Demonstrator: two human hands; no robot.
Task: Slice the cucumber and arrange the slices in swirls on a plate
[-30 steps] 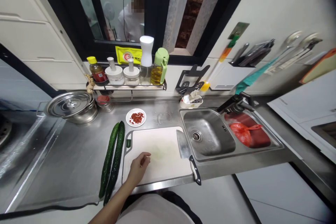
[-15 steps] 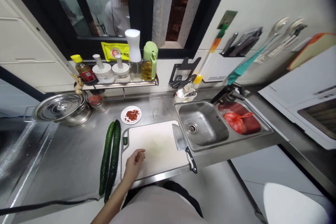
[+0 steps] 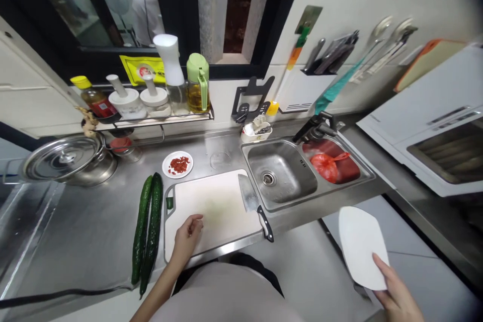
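Note:
A white plate (image 3: 363, 246) is tilted at the lower right, pinched at its lower edge by my right hand (image 3: 396, 289). Loosely curled, with a gap between the fingers, my left hand (image 3: 187, 238) is over the left front of a white cutting board (image 3: 222, 211) and holds nothing that I can see. A cleaver (image 3: 249, 196) rests along the board's right side, its black handle past the edge. Two long cucumbers (image 3: 152, 231) lie side by side left of the board. A short cucumber piece (image 3: 169, 203) sits at the board's handle slot.
Behind the board stands a small dish (image 3: 188, 168) of chopped red pieces. The double sink (image 3: 289, 188) is to the right, with a red bag (image 3: 324, 166) in its far basin. A lidded pot (image 3: 90, 168) and a condiment rack (image 3: 166, 122) are at the left and back.
The white plate has come further into view, moving left and up, and my right hand now shows on it. My left hand keeps its place over the board while the view shifts.

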